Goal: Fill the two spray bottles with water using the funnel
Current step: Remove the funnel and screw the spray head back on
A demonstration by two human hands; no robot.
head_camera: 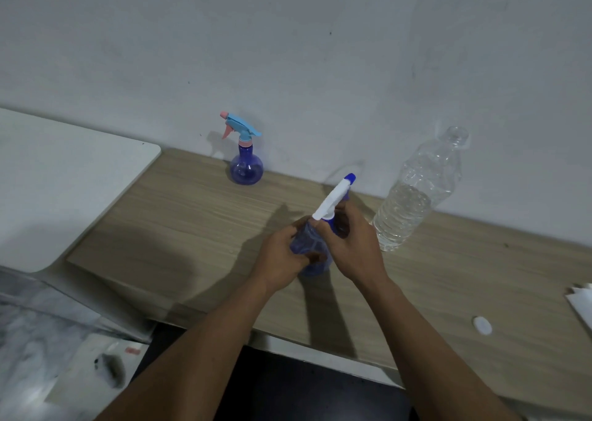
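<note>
left hand (283, 254) clenched on near spray bottle (309, 247) body; right hand (350, 244) clenched on its trigger head (333, 201), axis tilted right toward water bottle (413, 193).

Dim, cool-toned frame; grey-blue cast on wall (320, 52). Light came from above/behind the person: long soft arm shadows fell across wooden table (192, 215) just left of the left hand (282, 257) and toward the viewer below both hands. Far spray bottle (246, 164), well beyond the left hand, threw a faint shadow on the wall to its left. Small glints on water bottle (413, 196) right of the right hand (355, 244). Overall soft, compression smear; bottom-left corner heavily blurred w/ pale glare. Wide-angle bend: table edge and wall line curved toward frame edges.
</note>
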